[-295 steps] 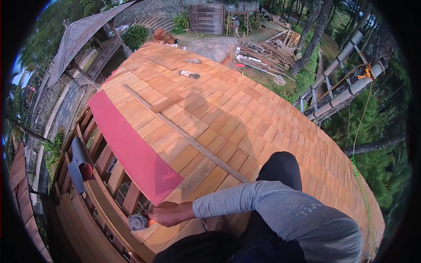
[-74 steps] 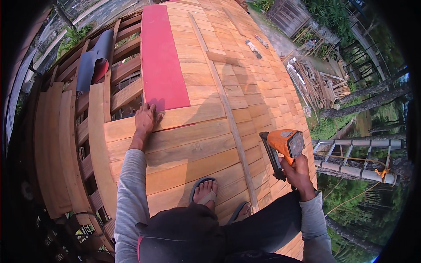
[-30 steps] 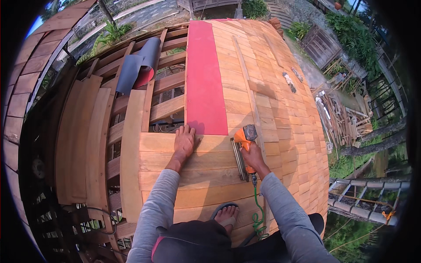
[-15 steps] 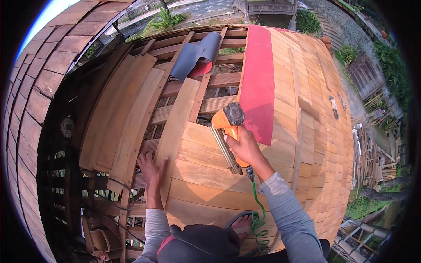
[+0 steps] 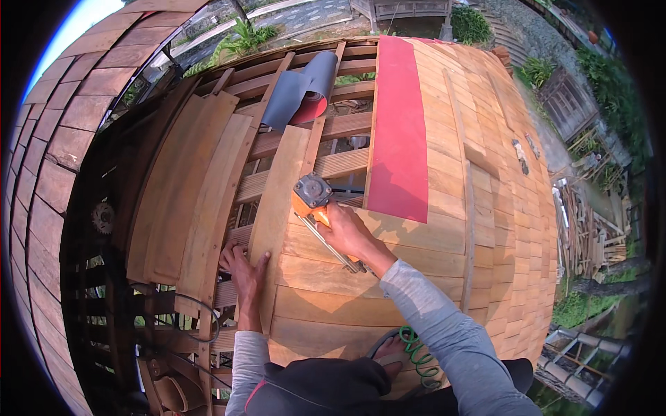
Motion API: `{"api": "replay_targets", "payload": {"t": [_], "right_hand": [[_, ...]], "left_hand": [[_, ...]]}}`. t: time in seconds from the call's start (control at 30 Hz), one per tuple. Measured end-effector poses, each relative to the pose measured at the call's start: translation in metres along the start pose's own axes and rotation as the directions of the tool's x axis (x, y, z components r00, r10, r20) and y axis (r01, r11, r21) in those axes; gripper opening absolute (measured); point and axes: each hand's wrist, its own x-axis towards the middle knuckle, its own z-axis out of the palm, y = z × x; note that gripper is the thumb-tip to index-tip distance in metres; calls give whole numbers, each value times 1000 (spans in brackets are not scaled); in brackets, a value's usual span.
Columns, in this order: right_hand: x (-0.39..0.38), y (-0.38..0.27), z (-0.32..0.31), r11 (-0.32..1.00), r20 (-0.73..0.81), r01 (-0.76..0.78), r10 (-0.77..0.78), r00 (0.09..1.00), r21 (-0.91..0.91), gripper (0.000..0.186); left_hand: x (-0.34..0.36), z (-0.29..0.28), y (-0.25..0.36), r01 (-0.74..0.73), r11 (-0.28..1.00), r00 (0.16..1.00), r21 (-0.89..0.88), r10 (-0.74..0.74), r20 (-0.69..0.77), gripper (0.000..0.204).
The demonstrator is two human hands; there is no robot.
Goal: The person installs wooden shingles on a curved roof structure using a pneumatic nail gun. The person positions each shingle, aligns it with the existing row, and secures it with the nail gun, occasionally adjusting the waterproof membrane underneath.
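My right hand [image 5: 345, 230] grips the handle of an orange nail gun [image 5: 312, 191] with a dark round cap and a long slanted magazine. The gun is over the right edge of a long loose wooden board [image 5: 283, 182]. That board lies lengthwise across the roof battens, beside the laid planks [image 5: 326, 267]. My left hand [image 5: 246, 274] rests at the board's left edge, fingers apart, with the thumb on the wood and the fingertips by the battens. A green coiled air hose [image 5: 418, 353] hangs near my foot. The gun's nose is hidden.
Open battens [image 5: 340, 163] with gaps show beyond my hands. On them lies a grey-and-red roll of sheet [image 5: 298, 90]. A red sheet strip [image 5: 400, 139] covers some planks. More loose boards [image 5: 184, 187] lie at left, near a black cable [image 5: 208, 319] and an older tiled roof [image 5: 66, 145].
My right hand has carried the nail gun left and slightly nearer, from over the laid planks to the loose board's edge. My left hand stays at the board. The view has shifted slightly.
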Motion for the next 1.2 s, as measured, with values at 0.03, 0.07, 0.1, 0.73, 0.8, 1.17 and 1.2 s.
{"api": "replay_targets", "payload": {"t": [0.03, 0.07, 0.1, 0.73, 0.8, 1.17, 1.2], "right_hand": [[-2, -1, 6, 1000, -14, -10, 10, 1000, -25, 49], [-3, -2, 8, 999, -11, -35, 35, 999, -33, 47], [-5, -1, 9, 999, -58, -29, 27, 998, -34, 43], [-482, 40, -171, 936, -595, -353, 288, 750, 9, 47], [-497, 50, -181, 924, -684, -381, 285, 672, 11, 43], [-507, 80, -207, 919, -834, -374, 299, 463, 122, 43], [-502, 84, -207, 915, -834, -379, 313, 454, 137, 43]], "left_hand": [[1, 4, -5, -114, 993, 992, -35, 112, -56, 65], [2, 6, -12, -103, 995, 994, -20, 102, -41, 65], [3, 10, -19, -171, 985, 983, 2, 170, -75, 64], [-112, -31, 285, -517, 667, 671, -536, 705, 230, 86], [-134, -36, 310, -486, 640, 586, -595, 744, 322, 85], [-179, -48, 334, -370, 646, 324, -667, 763, 560, 84], [-178, -51, 329, -368, 638, 386, -677, 767, 513, 84]]}}
